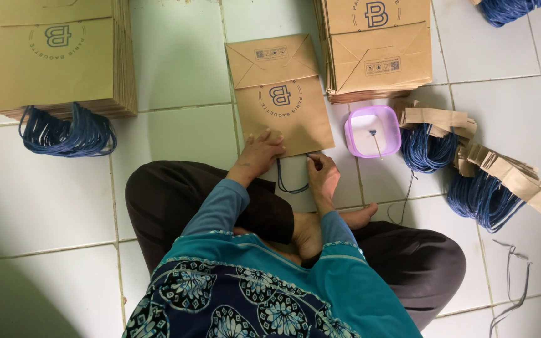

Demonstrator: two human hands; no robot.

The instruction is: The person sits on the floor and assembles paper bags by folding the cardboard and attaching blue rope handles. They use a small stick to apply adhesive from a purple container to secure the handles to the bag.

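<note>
A pale tiled floor [176, 69] carries everything; the person sits cross-legged on it. A flat brown paper bag [280, 94] lies at 12 o'clock from the hands, its lower edge under them. The left hand [259, 153] rests open and flat on the bag's bottom edge. The right hand [322, 174] pinches a blue cord handle [289, 184] at that edge. At 2 o'clock sits a purple tub [372, 131]; stacks of bags [64, 56] lie at 10 o'clock.
</note>
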